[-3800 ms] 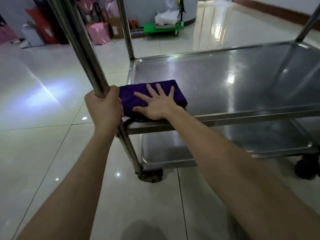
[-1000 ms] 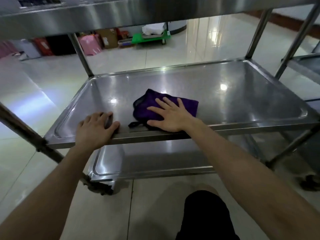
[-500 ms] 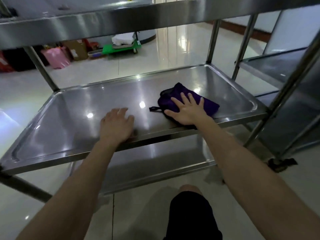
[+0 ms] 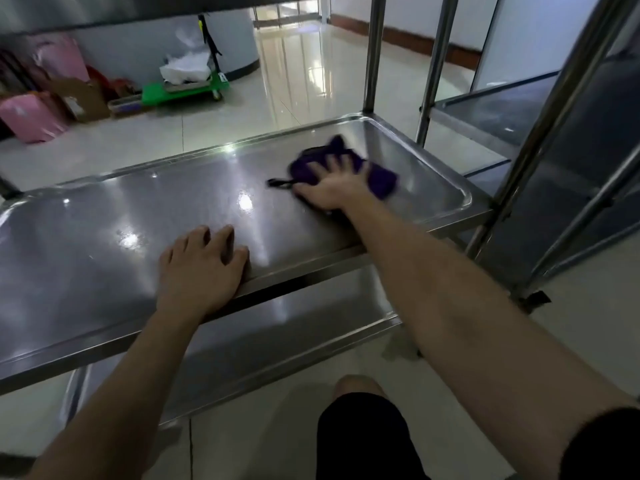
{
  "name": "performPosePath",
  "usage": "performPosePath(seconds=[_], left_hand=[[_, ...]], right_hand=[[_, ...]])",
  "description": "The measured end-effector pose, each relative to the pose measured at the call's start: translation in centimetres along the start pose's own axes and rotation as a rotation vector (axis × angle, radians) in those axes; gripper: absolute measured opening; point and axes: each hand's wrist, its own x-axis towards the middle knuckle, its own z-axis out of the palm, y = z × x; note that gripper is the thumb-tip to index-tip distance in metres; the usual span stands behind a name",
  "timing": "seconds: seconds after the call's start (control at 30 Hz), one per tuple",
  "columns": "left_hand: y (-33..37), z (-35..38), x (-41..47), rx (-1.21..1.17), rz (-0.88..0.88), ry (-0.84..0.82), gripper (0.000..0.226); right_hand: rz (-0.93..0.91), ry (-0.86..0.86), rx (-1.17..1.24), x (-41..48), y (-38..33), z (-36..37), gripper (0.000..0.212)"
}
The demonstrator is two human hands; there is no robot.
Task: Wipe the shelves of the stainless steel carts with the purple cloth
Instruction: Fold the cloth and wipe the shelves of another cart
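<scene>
Two hands are laid on the cart's middle shelf point(image 4: 104, 230). The purple cloth point(image 4: 381, 178) is pressed near the shelf's right end under the right hand point(image 4: 329, 190), fingers spread, for wiping. The left hand point(image 4: 201, 271), relaxed and holding nothing, is rested at the shelf's front edge, seemingly as a brace.
</scene>
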Motion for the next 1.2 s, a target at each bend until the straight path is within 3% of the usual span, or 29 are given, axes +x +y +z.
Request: performPosePath(seconds=[0.1,0.2,0.4,0.5,0.57,0.7,0.8,0.9,1.0,1.07,1.13,1.2], left_hand=[[0.0,-0.1,-0.2,-0.008,0.001,0.006,0.054],[-0.2,-0.3,-0.4,-0.014,0.018,0.006,0.051],[0.2,-0.3,-0.6,-0.027,-0.003,0.029,0.056],[0.4,-0.3,-0.6,-0.013,-0.008,0.018,0.062],[0.4,-0.3,-0.5,-0.016,-0.004,0.017,0.064],[0.3,-0.5,-0.6,-0.028,-0.011,0.003,0.067],[-0.1,-0.6,-1.0,-0.038,-0.006,-0.011,0.070],[-0.2,-0.8,-1.6,-0.036,-0.005,-0.018,0.071],[0.3,-0.9,-2.0,-0.031,-0.009,-0.005,0.063],[0.7,-0.9,-1.9,-0.026,-0.016,0.009,0.059],[1.0,-1.0,-2.0,-0.024,-0.015,0.018,0.058],[0.9,-1.0,-2.1,-0.034,-0.015,0.025,0.058]], right_hand=[[-0.335,-0.080,-0.020,-0.8,-6.5,1.6,0.092],[-0.422,-0.125,0.001,0.1,-5.2,0.8,0.086],[0.118,0.067,0.017,2.9,10.4,-2.3,0.089],[0.202,0.027,0.031,2.1,10.3,-2.1,0.092],[0.102,0.004,0.017,0.0,5.6,-1.3,0.095],[-0.348,-0.049,-0.008,-6.9,-3.4,2.9,0.092],[-0.468,-0.107,0.022,-8.8,-1.7,2.8,0.094],[-0.331,-0.058,0.002,-7.4,5.2,0.4,0.098],[0.009,0.047,0.008,-6.2,13.1,-1.3,0.090],[0.168,0.043,0.049,-6.4,14.2,-1.3,0.090],[0.160,0.022,0.051,-7.6,10.7,-0.1,0.093],[0.009,0.030,0.030,-9.9,4.9,1.9,0.095]])
